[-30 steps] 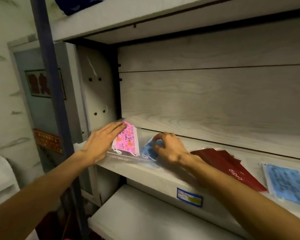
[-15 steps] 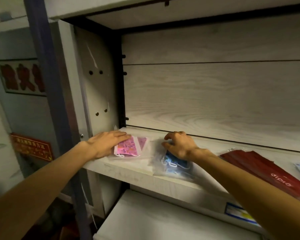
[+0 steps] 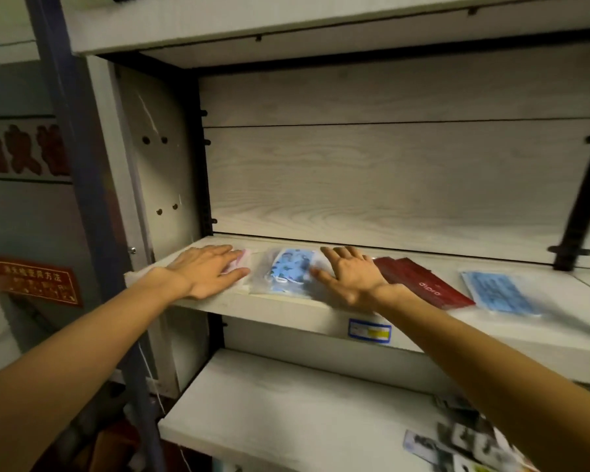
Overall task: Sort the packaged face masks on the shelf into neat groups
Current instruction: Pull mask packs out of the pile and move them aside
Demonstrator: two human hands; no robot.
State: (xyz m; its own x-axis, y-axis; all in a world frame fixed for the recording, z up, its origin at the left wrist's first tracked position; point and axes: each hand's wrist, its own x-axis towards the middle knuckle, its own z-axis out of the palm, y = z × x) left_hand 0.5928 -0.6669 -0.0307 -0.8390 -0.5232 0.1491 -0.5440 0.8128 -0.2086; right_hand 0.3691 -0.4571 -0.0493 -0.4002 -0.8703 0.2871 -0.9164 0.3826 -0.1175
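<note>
Packaged face masks lie in a row on the pale wooden shelf (image 3: 286,313). My left hand (image 3: 206,272) lies flat with straight fingers over the pink mask pack (image 3: 243,258), which is almost fully hidden. A clear pack with a blue patterned mask (image 3: 288,272) sits between my hands. My right hand (image 3: 349,275) is spread with straight fingers at that pack's right edge; I cannot tell if it touches. Further right lie dark red packs (image 3: 423,282) and a light blue pack (image 3: 499,292).
The shelf's back panel (image 3: 389,178) and left side wall (image 3: 157,158) close the space. A lower shelf (image 3: 286,413) carries several black-and-white packs (image 3: 470,444) at the right. A blue metal post (image 3: 82,172) stands at the left. A black bracket (image 3: 579,206) is at the right.
My right hand has let go of the blue patterned pack and spread open to its right. My left hand slid flat over the pink pack. The view shifted left and closer.
</note>
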